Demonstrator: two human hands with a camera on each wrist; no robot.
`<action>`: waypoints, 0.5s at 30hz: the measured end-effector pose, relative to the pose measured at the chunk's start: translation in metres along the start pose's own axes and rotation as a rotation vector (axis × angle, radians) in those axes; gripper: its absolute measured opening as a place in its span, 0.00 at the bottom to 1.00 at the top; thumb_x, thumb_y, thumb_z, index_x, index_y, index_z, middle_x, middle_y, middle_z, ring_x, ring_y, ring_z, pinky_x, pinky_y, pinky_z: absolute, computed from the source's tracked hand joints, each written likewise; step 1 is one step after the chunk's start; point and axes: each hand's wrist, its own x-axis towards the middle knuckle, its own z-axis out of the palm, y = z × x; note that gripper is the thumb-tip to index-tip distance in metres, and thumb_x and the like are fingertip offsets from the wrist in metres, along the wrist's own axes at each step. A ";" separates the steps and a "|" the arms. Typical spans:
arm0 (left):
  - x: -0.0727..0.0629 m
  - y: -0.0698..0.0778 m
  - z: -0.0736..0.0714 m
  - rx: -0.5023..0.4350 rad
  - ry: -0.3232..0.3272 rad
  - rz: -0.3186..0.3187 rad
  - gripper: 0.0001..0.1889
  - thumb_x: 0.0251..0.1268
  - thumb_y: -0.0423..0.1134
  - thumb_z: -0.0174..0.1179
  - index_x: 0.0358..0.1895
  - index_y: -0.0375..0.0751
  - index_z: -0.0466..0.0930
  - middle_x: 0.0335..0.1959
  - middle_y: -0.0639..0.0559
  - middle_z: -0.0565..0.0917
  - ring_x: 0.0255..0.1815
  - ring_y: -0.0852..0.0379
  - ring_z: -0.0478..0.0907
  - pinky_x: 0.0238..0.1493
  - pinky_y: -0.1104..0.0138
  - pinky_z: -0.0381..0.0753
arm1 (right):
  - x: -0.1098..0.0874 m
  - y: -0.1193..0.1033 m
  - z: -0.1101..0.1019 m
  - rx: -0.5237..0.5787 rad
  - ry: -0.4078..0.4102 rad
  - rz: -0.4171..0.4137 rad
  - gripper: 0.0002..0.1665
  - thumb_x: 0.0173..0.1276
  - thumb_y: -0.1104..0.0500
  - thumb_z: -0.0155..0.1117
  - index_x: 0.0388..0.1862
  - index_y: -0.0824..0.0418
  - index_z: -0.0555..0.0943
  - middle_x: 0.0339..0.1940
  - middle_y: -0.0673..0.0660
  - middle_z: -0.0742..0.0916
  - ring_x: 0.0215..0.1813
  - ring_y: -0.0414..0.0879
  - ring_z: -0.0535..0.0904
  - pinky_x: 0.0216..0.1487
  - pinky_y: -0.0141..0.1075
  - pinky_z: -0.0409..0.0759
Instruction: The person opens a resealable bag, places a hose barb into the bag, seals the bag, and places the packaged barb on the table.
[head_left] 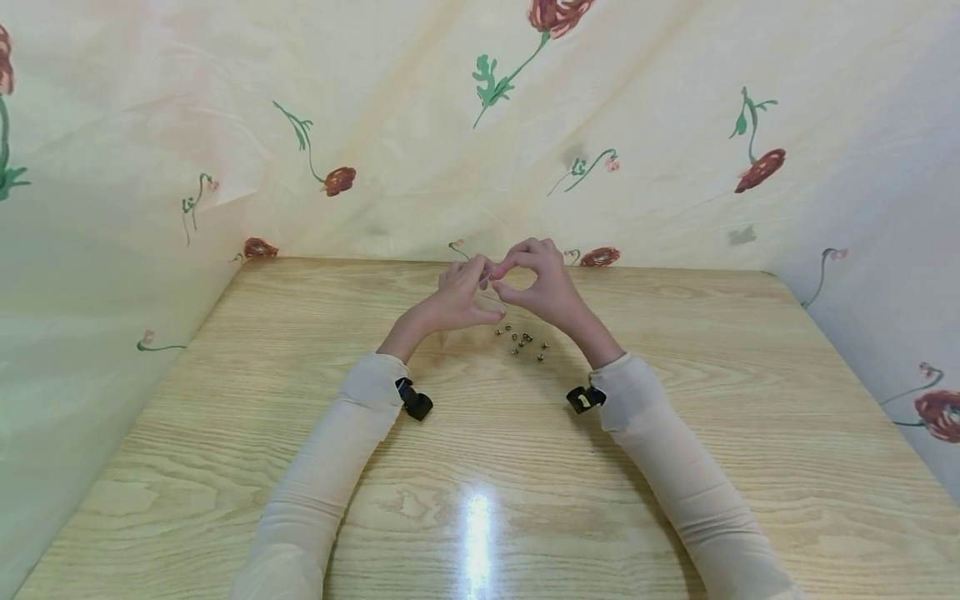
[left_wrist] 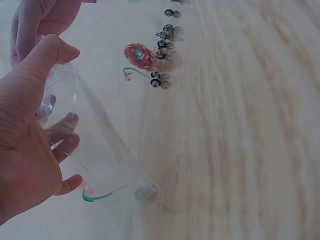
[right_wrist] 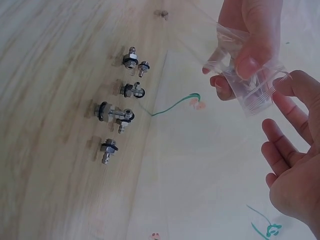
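Between the two hands hangs a clear plastic zip bag [left_wrist: 100, 130], its ridged mouth up by the fingertips. The left hand [left_wrist: 25, 140] holds the bag near its top, thumb in front and fingers showing through the film. At the mouth, the right hand [right_wrist: 300, 145] pinches the bag's edge with thumb and index finger, its other fingers spread loosely. A small metal piece [left_wrist: 146, 192] shows in the bag's bottom corner. Below the hands, several small metal hose fittings [right_wrist: 112, 112] with black rings lie on the wooden table [head_left: 480, 450].
A cream cloth [head_left: 420, 125] printed with red flowers hangs behind the table and along both sides. Each wrist wears a small black camera, the left camera [head_left: 415, 400] and the right camera [head_left: 585, 399]. Light glares off the near tabletop.
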 end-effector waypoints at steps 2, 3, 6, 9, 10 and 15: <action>0.000 0.000 0.000 0.000 0.004 0.000 0.26 0.64 0.47 0.68 0.54 0.44 0.61 0.49 0.44 0.70 0.53 0.46 0.58 0.61 0.47 0.51 | 0.000 0.001 0.000 -0.003 0.005 -0.005 0.05 0.60 0.65 0.75 0.35 0.63 0.88 0.47 0.62 0.83 0.54 0.58 0.69 0.62 0.53 0.60; 0.000 0.001 0.000 0.001 0.006 0.000 0.26 0.64 0.47 0.68 0.55 0.44 0.61 0.50 0.43 0.70 0.53 0.46 0.58 0.61 0.47 0.51 | 0.000 0.001 -0.001 -0.004 0.006 -0.006 0.05 0.60 0.65 0.75 0.36 0.63 0.88 0.46 0.62 0.83 0.54 0.58 0.69 0.62 0.53 0.60; -0.001 0.000 0.000 0.002 0.012 -0.001 0.26 0.64 0.47 0.68 0.55 0.43 0.61 0.53 0.38 0.72 0.55 0.45 0.59 0.62 0.46 0.51 | -0.001 0.002 -0.001 -0.003 0.010 -0.007 0.05 0.60 0.65 0.75 0.36 0.62 0.88 0.46 0.62 0.83 0.53 0.58 0.70 0.61 0.53 0.60; -0.001 0.000 0.000 0.008 0.016 0.000 0.26 0.64 0.47 0.68 0.55 0.43 0.62 0.54 0.37 0.72 0.55 0.45 0.59 0.63 0.46 0.51 | -0.001 0.003 -0.001 -0.001 0.011 -0.001 0.05 0.60 0.65 0.75 0.35 0.62 0.88 0.45 0.62 0.83 0.53 0.58 0.70 0.62 0.53 0.60; -0.001 -0.001 0.000 0.010 0.017 0.000 0.26 0.64 0.47 0.68 0.55 0.43 0.62 0.54 0.37 0.72 0.55 0.45 0.59 0.63 0.46 0.52 | -0.001 0.003 -0.001 -0.001 0.011 -0.001 0.05 0.60 0.65 0.75 0.35 0.62 0.88 0.45 0.62 0.83 0.54 0.58 0.70 0.62 0.53 0.60; 0.000 -0.002 0.001 0.025 0.023 0.006 0.27 0.64 0.47 0.69 0.56 0.43 0.62 0.53 0.38 0.73 0.55 0.46 0.60 0.63 0.47 0.52 | -0.001 0.004 -0.002 -0.005 0.007 0.007 0.05 0.60 0.64 0.75 0.36 0.62 0.88 0.46 0.61 0.83 0.54 0.58 0.70 0.62 0.54 0.60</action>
